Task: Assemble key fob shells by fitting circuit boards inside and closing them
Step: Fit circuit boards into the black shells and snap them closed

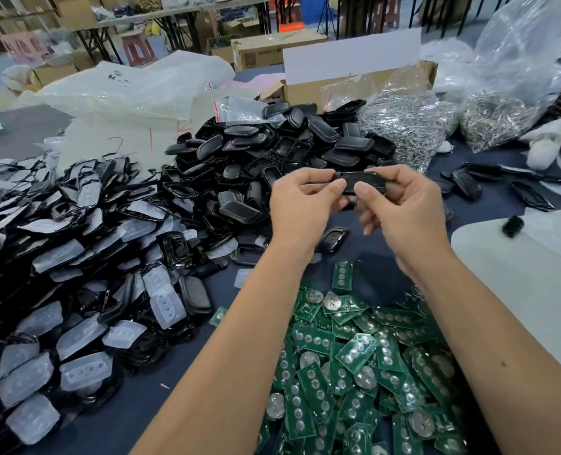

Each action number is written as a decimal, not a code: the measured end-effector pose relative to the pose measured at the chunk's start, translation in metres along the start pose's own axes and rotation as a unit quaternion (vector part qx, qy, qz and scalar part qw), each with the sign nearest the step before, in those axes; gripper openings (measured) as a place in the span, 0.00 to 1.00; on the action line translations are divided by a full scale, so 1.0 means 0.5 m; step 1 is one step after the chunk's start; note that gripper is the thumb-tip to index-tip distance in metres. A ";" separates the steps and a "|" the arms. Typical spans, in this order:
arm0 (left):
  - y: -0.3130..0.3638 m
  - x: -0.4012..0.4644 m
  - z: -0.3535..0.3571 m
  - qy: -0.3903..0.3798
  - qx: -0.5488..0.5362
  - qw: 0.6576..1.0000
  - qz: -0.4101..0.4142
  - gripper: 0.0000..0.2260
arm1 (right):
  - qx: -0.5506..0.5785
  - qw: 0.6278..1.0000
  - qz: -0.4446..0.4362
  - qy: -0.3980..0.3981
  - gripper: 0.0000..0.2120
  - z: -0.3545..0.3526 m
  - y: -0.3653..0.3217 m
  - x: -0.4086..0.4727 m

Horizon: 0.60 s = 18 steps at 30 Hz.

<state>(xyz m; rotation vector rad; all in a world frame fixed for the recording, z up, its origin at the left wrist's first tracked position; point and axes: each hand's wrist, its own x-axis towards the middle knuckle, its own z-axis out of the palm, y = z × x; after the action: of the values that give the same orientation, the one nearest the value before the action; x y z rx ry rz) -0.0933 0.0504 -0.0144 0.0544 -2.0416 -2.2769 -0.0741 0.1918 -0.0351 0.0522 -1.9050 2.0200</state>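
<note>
Above table centre, I saw left hand (300, 200) and right hand (400, 205) both pinching small glossy black plastic key fob shell (358, 180) by its ends | light, stiff, slippery | grip edges, squeeze evenly.

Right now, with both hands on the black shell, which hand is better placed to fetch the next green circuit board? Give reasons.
Probably the right hand. The circuit boards lie heaped mostly beneath the right forearm, so it need only drop back, while the left hand keeps gripping the shell.
</note>
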 end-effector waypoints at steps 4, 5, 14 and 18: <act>-0.007 0.015 0.103 -0.046 0.060 0.997 -0.008 0.08 | 0.024 0.984 0.029 0.176 0.12 -0.039 0.004 0.004; -0.009 0.016 0.125 -0.065 0.081 0.995 -0.003 0.10 | 0.046 0.973 0.039 0.221 0.14 -0.049 0.005 0.009; -0.042 0.026 0.124 -0.175 0.610 0.739 0.227 0.15 | 0.005 0.944 0.107 0.312 0.09 -0.085 0.007 0.028; -0.021 0.029 0.108 -0.168 0.625 0.717 0.259 0.08 | -0.277 0.955 0.060 0.088 0.08 -0.080 0.005 0.023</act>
<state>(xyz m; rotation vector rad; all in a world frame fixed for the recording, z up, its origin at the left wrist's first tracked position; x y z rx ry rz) -0.1126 0.1039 -0.0185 -0.7664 -2.8223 -0.3227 -0.0770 0.2334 -0.0377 -0.3810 -2.3197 1.4258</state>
